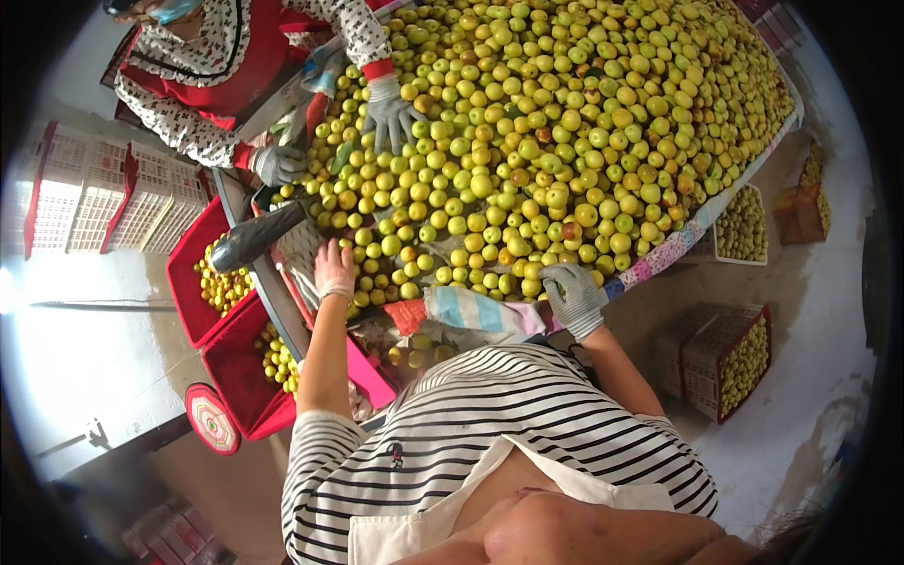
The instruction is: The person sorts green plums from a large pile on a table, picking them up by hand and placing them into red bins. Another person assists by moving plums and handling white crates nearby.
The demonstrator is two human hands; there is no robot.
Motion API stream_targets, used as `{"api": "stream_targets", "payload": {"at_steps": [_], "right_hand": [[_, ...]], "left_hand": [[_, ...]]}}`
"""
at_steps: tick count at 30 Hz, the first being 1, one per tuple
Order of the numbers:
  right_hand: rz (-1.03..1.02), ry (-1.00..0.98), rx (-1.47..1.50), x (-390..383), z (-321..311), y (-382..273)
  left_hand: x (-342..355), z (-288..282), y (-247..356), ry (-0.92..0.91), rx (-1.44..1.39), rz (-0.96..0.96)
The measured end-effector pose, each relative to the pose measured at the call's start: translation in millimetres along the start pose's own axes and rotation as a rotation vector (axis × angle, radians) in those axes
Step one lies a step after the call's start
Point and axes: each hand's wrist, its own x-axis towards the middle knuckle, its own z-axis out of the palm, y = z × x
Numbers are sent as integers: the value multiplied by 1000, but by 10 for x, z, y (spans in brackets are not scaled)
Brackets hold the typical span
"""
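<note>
My left hand [334, 273], in what looks like a thin pale glove, rests open at the near-left edge of a sorting table, fingers touching small yellow-green fruit [367, 282] beside a dark padded roller [254, 236]. My right hand [574, 299], in a grey knit glove, lies at the cloth-lined near edge [480, 309], fingers loosely bent and apart beside the fruit; nothing visible is held. Fruit is heaped across the table, thickest toward the back right.
A co-worker's gloved hands [388, 113] [276, 166] reach into the fruit from the upper left. Red-lined crates [193, 278] of fruit stand below the table's left end. Stacked crates [89, 188] are far left. More filled crates [687, 363] sit on the floor at right.
</note>
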Motion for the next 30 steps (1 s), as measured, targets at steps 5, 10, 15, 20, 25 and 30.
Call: {"api": "stream_targets", "payload": {"at_steps": [5,10,15,20,25,30], "right_hand": [[-66,72,-118,1004,-248,279],[187,-82,-278,2812,-360,393],[329,-316,-782,3692,62,736],[422,-251,-808,3701,533,746],[232,-213,-878,3453,575,782],[173,-261,-764,3126,744,566]], "left_hand": [[-409,-138,378,288,-281,186],[-752,-52,646,292,-259,212],[-741,-158,772,236,-280,126],[-747,-187,752,232,-264,108],[-725,-160,733,211,-219,155],[-734,-158,745,208,-210,174]]}}
